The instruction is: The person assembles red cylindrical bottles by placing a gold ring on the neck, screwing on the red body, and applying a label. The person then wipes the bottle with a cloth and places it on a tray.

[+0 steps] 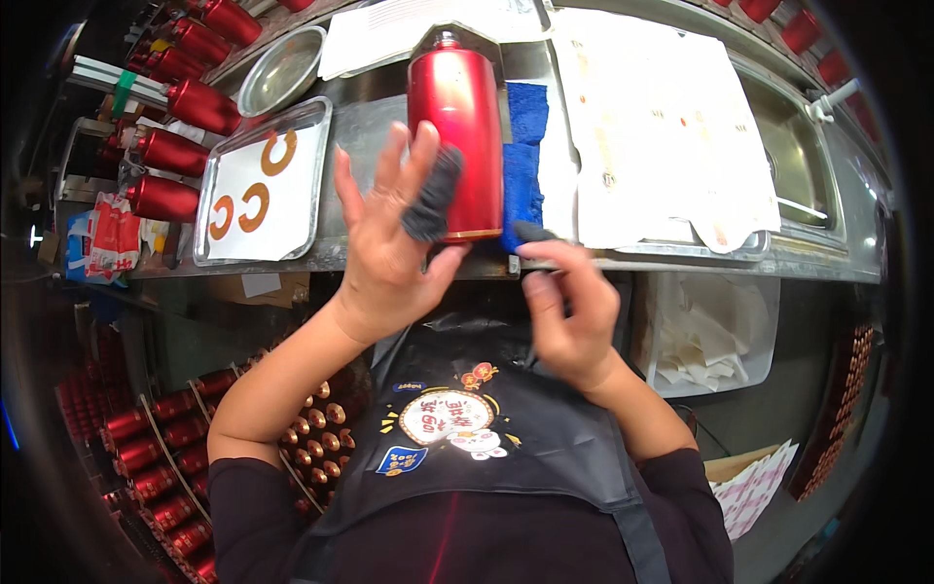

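Note:
A shiny red metal bottle [465,107] lies on the counter with its narrow neck at the far end and its base at the near edge. My left hand [377,248] is over its left side, fingers spread, a black finger cover [433,195] on one finger. Whether it touches the bottle I cannot tell. Right of the base is my right hand [579,316], slightly blurred, thumb and forefinger apart with nothing visible between them. A dark cover shows at its fingertip. That fingertip is close to a blue cloth [523,180] lying along the bottle's right side.
To the left, a clear tray [318,185] carries white paper with several brown C-shaped pieces [255,206]. Behind it stands a metal bowl [282,73]. Red bottles [165,200] line the far left. White sheets [662,136] cover the right, beside a sink [808,185]. Below is a plastic bin [764,336].

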`<state>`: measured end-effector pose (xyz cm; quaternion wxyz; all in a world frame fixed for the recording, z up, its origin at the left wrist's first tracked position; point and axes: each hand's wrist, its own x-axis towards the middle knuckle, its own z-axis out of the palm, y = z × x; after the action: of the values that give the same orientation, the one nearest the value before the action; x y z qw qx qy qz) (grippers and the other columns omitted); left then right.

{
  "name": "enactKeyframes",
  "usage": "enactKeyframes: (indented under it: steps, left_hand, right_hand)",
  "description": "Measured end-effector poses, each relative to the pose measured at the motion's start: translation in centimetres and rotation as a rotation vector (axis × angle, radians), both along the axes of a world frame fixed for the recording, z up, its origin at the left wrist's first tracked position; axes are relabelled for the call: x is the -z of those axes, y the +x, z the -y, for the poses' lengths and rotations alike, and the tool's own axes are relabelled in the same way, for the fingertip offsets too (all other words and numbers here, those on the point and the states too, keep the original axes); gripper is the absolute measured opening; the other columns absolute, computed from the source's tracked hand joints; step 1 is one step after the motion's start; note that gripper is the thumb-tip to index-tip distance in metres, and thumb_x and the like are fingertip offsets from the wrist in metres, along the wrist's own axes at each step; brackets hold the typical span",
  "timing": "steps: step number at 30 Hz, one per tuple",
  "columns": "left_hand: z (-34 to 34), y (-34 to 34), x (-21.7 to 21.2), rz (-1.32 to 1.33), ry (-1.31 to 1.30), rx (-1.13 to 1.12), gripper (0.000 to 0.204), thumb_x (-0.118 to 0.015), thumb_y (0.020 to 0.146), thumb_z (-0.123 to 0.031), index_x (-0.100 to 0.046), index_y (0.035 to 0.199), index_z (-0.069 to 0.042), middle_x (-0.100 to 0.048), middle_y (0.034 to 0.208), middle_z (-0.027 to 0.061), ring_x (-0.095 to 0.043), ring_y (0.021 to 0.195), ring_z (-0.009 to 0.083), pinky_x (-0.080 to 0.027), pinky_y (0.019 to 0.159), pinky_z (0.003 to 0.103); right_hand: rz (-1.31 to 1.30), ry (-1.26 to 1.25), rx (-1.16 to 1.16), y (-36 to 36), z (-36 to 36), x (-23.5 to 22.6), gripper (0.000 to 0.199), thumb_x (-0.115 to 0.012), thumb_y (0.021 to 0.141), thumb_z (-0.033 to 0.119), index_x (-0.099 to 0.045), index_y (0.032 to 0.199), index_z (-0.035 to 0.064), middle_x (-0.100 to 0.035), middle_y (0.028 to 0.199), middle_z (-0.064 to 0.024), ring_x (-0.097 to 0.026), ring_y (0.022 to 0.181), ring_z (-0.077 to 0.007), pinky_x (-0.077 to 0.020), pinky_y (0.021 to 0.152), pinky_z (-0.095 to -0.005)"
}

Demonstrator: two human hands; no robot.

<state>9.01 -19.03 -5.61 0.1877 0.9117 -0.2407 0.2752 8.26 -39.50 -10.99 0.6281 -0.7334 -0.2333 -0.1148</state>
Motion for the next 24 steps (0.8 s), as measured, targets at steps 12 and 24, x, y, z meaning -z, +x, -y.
enactKeyframes:
  steps: [12, 24]
  left_hand:
    - [-0.8, -0.8, 6.0, -0.103, -0.334, -0.065, 0.081, -0.081, 0.081, -0.019, -0.041, 0.149, 0.0, -0.051, 0.149, 0.0205, -0.047, 0.139, 0.0411, -0.01, 0.115, 0.073]
    - [-0.9, -0.7, 5.5, -0.175, -0.239, -0.05, 0.083, -0.085, 0.077, -0.019, -0.048, 0.15, -0.01, -0.04, 0.159, 0.02, -0.039, 0.147, 0.035, -0.008, 0.121, 0.061]
  right_hand:
    - [-0.193, -0.093, -0.056, -1.6, -1.3, 2.1, 0.022, -0.063, 0.09, -0.008, -0.063, 0.111, -0.0045, -0.065, 0.098, -0.0064, -0.05, 0.056, -0.0025, -0.0404, 0.052, -0.02]
    - [0.173, -0.341, 0.015, -1.1, -0.2, 0.9, 0.025, -0.07, 0.082, -0.004, -0.069, 0.107, 0.0013, -0.068, 0.08, -0.0099, -0.055, 0.049, -0.0171, -0.0436, 0.048, -0.0311]
